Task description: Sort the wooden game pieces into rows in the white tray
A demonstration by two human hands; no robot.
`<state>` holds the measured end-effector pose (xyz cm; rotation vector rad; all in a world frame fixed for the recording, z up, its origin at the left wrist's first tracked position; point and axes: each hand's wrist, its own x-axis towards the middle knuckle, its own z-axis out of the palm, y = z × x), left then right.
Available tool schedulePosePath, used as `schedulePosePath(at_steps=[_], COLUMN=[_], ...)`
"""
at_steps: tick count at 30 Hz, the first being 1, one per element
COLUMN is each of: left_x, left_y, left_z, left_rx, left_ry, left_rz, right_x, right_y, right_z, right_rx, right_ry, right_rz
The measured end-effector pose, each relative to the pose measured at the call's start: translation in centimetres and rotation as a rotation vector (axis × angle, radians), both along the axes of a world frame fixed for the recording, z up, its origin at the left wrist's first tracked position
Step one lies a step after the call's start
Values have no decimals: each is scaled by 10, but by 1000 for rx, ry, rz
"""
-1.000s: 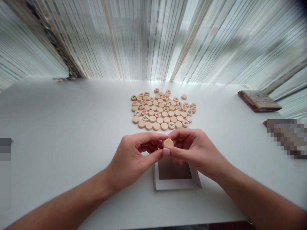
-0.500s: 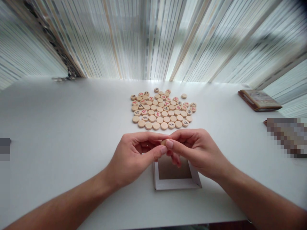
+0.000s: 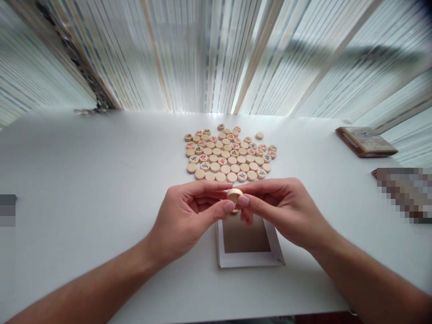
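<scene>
Between my two hands is a round wooden Chinese chess piece (image 3: pixel 235 194), tilted up with a pale face toward me. My left hand (image 3: pixel 194 211) pinches its left side with thumb and fingers. From the other side, my right hand (image 3: pixel 280 209) grips it with thumb and forefinger. Below them lies an open box tray (image 3: pixel 251 259) with white walls and a brown bottom, its far part hidden by the hands. Just beyond the hands, several Chinese chess pieces (image 3: pixel 232 160) lie flat in a cluster, some with red or black characters up, others blank.
The pieces lie on a white table (image 3: pixel 118 180). At the right edge are a brown-edged box (image 3: pixel 367 141) and a blurred-out object (image 3: pixel 405 193). Striped string curtains (image 3: pixel 189 58) hang behind the table. A grey blurred patch (image 3: pixel 6 211) shows at the far left.
The piece in my hands has turned up, so more of its face and rim now shows. My hands are slightly farther apart. The cluster and the tray have not moved on the table.
</scene>
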<state>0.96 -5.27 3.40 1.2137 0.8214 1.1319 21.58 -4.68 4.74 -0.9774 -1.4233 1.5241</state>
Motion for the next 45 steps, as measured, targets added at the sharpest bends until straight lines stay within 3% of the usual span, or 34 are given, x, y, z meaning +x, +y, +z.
schedulePosePath(at_steps=[6, 9, 13, 18, 24, 29, 35, 45], left_x=[-8, -10, -10, -9, -9, -9, -9, -8], left_y=[-1, 0, 1, 1, 4, 6, 6, 5], left_z=[-6, -4, -4, -8, -11, -10, -10, -9], left_rx=[485, 695, 809, 765, 490, 386, 387, 401], left_ry=[357, 460, 509, 552, 616, 649, 641, 641], left_rz=[195, 184, 162, 153, 204, 197, 182, 187], right_x=[-1, 1, 5, 9, 18, 19, 17, 17], right_y=[-2, 0, 3, 5, 11, 13, 13, 14], right_z=[2, 1, 1, 2, 2, 2, -3, -6], right_rx=[57, 43, 84, 191, 420, 560, 600, 556], right_ry=[-14, -55, -152, -272, -548, -734, -742, -751], right_rz=[-27, -39, 37, 60, -64, 25, 115, 121])
